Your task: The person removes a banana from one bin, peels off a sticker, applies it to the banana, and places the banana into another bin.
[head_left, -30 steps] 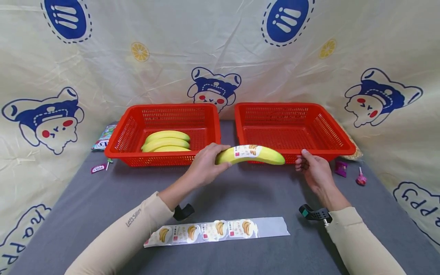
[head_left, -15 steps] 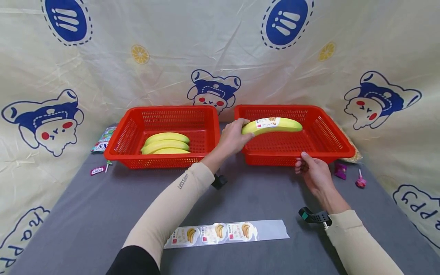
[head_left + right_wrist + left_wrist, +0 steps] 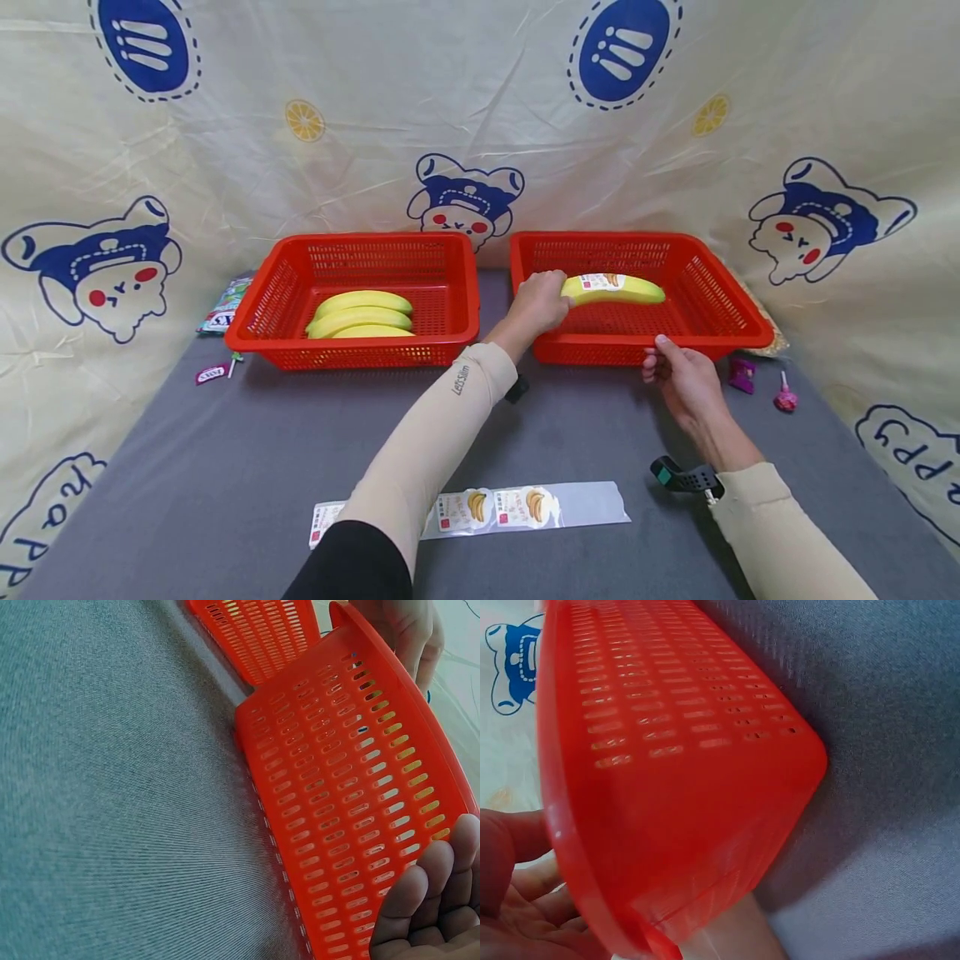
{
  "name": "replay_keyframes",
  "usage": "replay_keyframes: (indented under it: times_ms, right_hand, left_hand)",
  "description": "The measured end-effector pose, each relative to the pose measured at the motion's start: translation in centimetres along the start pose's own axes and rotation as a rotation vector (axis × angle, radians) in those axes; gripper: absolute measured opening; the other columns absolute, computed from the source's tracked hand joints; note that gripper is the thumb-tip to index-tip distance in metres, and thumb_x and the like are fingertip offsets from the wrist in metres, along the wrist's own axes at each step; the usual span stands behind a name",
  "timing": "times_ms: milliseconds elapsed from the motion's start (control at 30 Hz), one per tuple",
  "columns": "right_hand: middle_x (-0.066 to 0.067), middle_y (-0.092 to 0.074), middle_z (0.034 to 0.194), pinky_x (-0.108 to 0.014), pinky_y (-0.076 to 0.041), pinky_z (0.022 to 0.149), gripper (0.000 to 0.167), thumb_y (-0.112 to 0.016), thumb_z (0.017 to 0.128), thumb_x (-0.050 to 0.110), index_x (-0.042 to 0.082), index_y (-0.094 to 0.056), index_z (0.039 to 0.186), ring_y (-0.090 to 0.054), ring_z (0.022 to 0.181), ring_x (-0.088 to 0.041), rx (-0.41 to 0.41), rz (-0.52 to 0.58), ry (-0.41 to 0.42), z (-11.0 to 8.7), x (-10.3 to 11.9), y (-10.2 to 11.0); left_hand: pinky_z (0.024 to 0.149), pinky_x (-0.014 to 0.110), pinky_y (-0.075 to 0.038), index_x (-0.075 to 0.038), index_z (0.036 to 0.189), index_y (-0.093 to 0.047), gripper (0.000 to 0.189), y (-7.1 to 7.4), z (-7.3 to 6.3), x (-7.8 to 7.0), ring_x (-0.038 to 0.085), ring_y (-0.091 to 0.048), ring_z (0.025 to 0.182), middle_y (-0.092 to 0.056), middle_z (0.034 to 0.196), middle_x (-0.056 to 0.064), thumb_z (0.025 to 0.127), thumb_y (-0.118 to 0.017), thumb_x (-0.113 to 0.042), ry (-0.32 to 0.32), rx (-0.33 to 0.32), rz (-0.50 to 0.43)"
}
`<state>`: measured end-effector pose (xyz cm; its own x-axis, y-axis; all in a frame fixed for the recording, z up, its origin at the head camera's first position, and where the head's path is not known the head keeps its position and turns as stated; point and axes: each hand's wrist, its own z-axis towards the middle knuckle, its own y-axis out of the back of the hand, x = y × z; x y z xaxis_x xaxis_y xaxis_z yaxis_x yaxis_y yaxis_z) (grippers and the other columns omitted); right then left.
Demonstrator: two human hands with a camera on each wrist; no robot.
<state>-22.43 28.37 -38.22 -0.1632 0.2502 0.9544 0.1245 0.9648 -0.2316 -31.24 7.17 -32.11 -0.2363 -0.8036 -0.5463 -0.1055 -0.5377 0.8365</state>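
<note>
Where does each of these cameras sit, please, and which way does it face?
Head: on the head, facing forward and down at the left basket, right basket, label strip and labelled banana; left hand and right hand show.
Left wrist: on that wrist, facing the right basket's outside and grey cloth; left hand at lower left.
Right wrist: on that wrist, facing along the right basket's slotted wall, left basket beyond; right hand at lower right, left hand at top.
Head and right wrist share both baskets and both hands.

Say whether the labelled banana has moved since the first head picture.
Yes: against the right red plastic basket, the labelled banana has shifted rightward and up the head view.
</note>
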Motion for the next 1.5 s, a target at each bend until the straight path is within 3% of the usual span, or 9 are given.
replay_keyframes:
  times_ms: [233,533,867,1200,1367,1500]
  right_hand:
    - [0.005,-0.065,0.071,-0.021,-0.051,0.069,0.027,-0.064,0.084,0.042,0.015,-0.069,0.084,-0.057,0.068,-0.009,-0.005,-0.034,-0.002,-0.3,-0.1,-0.1]
    - [0.004,-0.066,0.071,-0.021,-0.051,0.068,0.03,-0.064,0.085,0.04,0.011,-0.069,0.088,-0.057,0.067,-0.01,-0.005,-0.024,0.015,-0.5,-0.2,0.0]
    - [0.003,-0.066,0.07,-0.022,-0.051,0.068,0.029,-0.065,0.084,0.04,0.012,-0.07,0.085,-0.058,0.065,-0.011,-0.009,-0.015,0.009,-0.6,-0.2,0.0]
    - [0.004,-0.067,0.071,-0.022,-0.05,0.069,0.03,-0.066,0.083,0.041,0.011,-0.07,0.088,-0.058,0.067,-0.011,-0.011,-0.016,-0.005,-0.7,-0.1,0.0]
    - [0.003,-0.066,0.07,-0.022,-0.05,0.068,0.029,-0.066,0.084,0.04,0.011,-0.07,0.086,-0.058,0.066,-0.011,-0.012,0.002,-0.001,-0.7,-0.2,0.0]
    - [0.002,-0.067,0.071,-0.022,-0.051,0.067,0.03,-0.067,0.083,0.04,0.01,-0.07,0.087,-0.058,0.065,-0.012,-0.01,0.024,0.0,-0.6,-0.1,-0.1]
  left_hand:
    - [0.073,0.024,-0.045,-0.012,0.112,-0.059,0.026,-0.3,0.2,0.0,0.014,-0.056,0.082,-0.064,0.098,0.0,0.089,-0.063,-0.025,-0.013,0.046,0.113]
    - [0.077,0.026,-0.046,-0.014,0.108,-0.062,0.028,-0.2,0.4,-0.1,0.014,-0.056,0.086,-0.065,0.097,-0.001,0.083,-0.069,-0.025,-0.108,0.162,0.277]
    - [0.084,0.032,-0.046,-0.02,0.114,-0.06,0.028,-0.9,0.0,-0.8,0.015,-0.054,0.094,-0.062,0.107,-0.003,0.086,-0.063,-0.022,-0.059,0.229,0.375]
    - [0.081,0.031,-0.046,-0.019,0.111,-0.063,0.027,-1.2,0.5,-0.5,0.015,-0.055,0.089,-0.064,0.1,-0.003,0.085,-0.065,-0.024,-0.061,0.226,0.32]
    - [0.085,0.029,-0.047,-0.016,0.115,-0.065,0.029,-0.9,0.4,0.3,0.013,-0.056,0.093,-0.067,0.107,-0.002,0.087,-0.064,-0.024,-0.105,0.178,0.155]
    - [0.086,0.026,-0.049,-0.017,0.121,-0.063,0.034,-0.2,-0.3,1.0,0.012,-0.057,0.097,-0.066,0.114,-0.002,0.088,-0.064,-0.024,-0.081,0.133,-0.048]
